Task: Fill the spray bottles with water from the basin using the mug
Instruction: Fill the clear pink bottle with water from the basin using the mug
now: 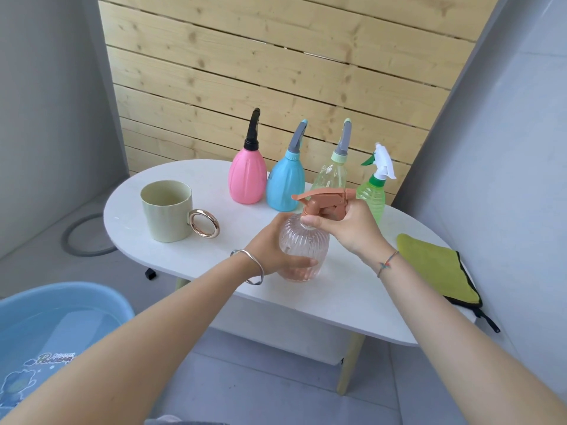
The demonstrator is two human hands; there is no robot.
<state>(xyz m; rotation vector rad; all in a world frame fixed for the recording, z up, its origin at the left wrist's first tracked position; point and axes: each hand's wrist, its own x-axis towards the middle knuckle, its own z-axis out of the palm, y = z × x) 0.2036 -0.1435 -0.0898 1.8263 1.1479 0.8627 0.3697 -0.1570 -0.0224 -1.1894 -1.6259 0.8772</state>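
Observation:
A clear pink ribbed spray bottle [303,245] stands on the white oval table [190,265] near its front edge. My left hand [273,246] grips its body from the left. My right hand [349,228] grips its terracotta spray head [322,200] at the neck. A pale green mug [167,211] with a gold ring handle stands to the left. Behind stand a pink bottle [248,179], a blue bottle [285,185], a clear yellowish bottle [333,174] and a green bottle [372,194]. A blue basin [61,326] holding water sits on the floor at lower left.
A yellow-green cloth [435,268] with a black edge lies on the table's right end. A wooden slat wall rises behind the table, grey walls on both sides. A grey ring [84,236] lies on the floor at left.

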